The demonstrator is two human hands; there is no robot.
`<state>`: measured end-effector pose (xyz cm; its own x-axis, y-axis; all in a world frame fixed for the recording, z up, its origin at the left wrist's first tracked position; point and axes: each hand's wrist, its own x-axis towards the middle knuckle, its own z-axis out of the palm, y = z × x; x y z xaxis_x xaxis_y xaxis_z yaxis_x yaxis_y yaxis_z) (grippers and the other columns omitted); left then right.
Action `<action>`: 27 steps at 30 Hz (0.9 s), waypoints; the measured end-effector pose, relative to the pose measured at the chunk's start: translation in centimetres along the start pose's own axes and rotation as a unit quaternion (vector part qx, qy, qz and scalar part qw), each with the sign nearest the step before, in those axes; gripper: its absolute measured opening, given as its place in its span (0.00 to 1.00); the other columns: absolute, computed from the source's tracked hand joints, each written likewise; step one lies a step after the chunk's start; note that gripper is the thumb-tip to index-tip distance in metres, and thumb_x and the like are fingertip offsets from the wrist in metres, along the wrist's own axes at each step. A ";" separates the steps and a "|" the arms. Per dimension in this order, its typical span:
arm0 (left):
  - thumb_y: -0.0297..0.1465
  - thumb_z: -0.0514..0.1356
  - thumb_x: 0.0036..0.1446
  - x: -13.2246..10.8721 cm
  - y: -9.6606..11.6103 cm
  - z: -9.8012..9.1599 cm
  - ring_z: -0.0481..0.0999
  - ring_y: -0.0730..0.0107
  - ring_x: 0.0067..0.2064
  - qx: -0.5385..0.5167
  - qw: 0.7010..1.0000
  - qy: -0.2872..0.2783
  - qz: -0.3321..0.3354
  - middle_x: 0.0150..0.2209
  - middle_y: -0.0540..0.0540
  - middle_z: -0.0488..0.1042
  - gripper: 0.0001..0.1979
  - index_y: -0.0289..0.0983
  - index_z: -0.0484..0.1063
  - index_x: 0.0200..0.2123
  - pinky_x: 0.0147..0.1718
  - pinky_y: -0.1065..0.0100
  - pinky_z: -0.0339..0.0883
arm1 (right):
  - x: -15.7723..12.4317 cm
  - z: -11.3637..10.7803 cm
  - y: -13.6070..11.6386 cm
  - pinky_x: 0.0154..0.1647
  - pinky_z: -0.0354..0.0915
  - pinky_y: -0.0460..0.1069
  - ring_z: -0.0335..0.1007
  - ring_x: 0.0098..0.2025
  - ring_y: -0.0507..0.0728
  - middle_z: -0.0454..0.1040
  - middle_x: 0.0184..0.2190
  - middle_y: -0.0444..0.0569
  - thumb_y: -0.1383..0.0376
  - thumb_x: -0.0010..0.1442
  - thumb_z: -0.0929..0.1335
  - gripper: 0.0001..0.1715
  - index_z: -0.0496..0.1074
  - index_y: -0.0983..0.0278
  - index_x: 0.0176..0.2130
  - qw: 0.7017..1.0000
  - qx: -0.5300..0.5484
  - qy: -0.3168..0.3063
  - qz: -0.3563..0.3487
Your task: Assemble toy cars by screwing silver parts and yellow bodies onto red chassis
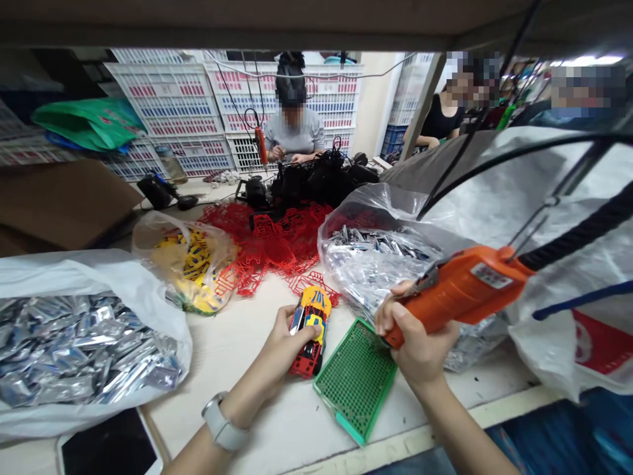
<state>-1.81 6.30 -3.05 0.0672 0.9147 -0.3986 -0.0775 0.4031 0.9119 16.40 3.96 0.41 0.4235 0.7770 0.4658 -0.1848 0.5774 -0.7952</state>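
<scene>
My left hand [279, 346], with a watch on its wrist, is closed around a toy car [315, 315] with a yellow front, a red rear and dark wheels. The car is held low over the white table, left of a green perforated tray [353, 382]. My right hand [422, 349] grips an orange electric screwdriver [459, 290] hung from a metal hook, with a black cord at its back. Its front end points down at the tray's upper right corner. The bit's tip is hidden, so I cannot tell if it touches the tray.
Red plastic frames [271, 244] and black parts [321, 175] pile up ahead. Bags of silver pieces [74, 343], yellow parts [195, 257] and more silver pieces [380, 241] flank my hands. A tablet [111, 448] lies front left. A co-worker [297, 135] sits opposite.
</scene>
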 end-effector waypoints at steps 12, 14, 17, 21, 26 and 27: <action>0.34 0.70 0.48 -0.9 0.8 0.2 0.80 0.64 0.35 -0.009 1.000 -0.003 -0.009 0.43 0.43 0.78 0.26 0.39 0.65 0.49 0.36 0.65 0.73 | -1.0 -2.0 0.2 0.16 0.61 0.47 0.63 0.15 0.51 0.67 0.17 0.37 0.64 0.57 0.73 0.09 0.71 0.62 0.38 1.000 -0.002 0.018 0.026; 0.34 0.70 0.48 -0.9 0.8 0.1 0.80 0.64 0.35 -0.009 1.000 -0.002 -0.011 0.44 0.42 0.78 0.26 0.39 0.65 0.49 0.36 0.65 0.73 | -1.1 -1.9 0.1 0.17 0.62 0.47 0.63 0.16 0.51 0.68 0.17 0.37 0.64 0.57 0.73 0.09 0.71 0.62 0.38 1.000 -0.005 0.019 0.024; 0.34 0.69 0.48 -1.0 0.9 0.2 0.80 0.64 0.35 -0.006 1.000 -0.002 -0.012 0.43 0.43 0.78 0.26 0.39 0.64 0.49 0.36 0.65 0.73 | -1.3 -1.9 0.1 0.17 0.62 0.46 0.64 0.16 0.51 0.68 0.18 0.37 0.64 0.58 0.73 0.09 0.71 0.61 0.39 1.000 -0.004 0.010 0.020; 0.34 0.69 0.49 -1.1 0.9 0.1 0.80 0.64 0.35 -0.005 1.000 -0.003 -0.013 0.45 0.42 0.78 0.26 0.38 0.64 0.50 0.35 0.65 0.73 | -1.5 -2.2 0.3 0.18 0.62 0.46 0.64 0.17 0.51 0.67 0.18 0.36 0.64 0.60 0.73 0.08 0.71 0.61 0.40 1.000 -0.013 0.010 0.013; 0.33 0.70 0.50 -1.0 1.0 0.3 0.79 0.67 0.35 -0.018 1.000 0.010 -0.020 0.45 0.43 0.78 0.26 0.39 0.64 0.50 0.35 0.68 0.72 | -0.7 -1.0 -1.3 0.17 0.61 0.47 0.63 0.16 0.52 0.67 0.17 0.36 0.66 0.56 0.73 0.09 0.71 0.61 0.38 0.999 -0.011 0.040 0.009; 0.35 0.69 0.52 -1.0 1.1 0.4 0.79 0.67 0.34 -0.023 0.999 0.010 -0.026 0.42 0.44 0.78 0.24 0.39 0.64 0.50 0.34 0.68 0.72 | -0.4 -0.3 -1.9 0.17 0.61 0.46 0.62 0.16 0.52 0.66 0.16 0.36 0.66 0.55 0.72 0.09 0.71 0.61 0.38 0.998 0.000 0.057 0.002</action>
<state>-1.59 5.81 -1.64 0.0515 0.8925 -0.4482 -0.1199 0.4510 0.8844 16.85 2.46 1.57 0.5204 0.7456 0.4163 -0.1859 0.5747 -0.7970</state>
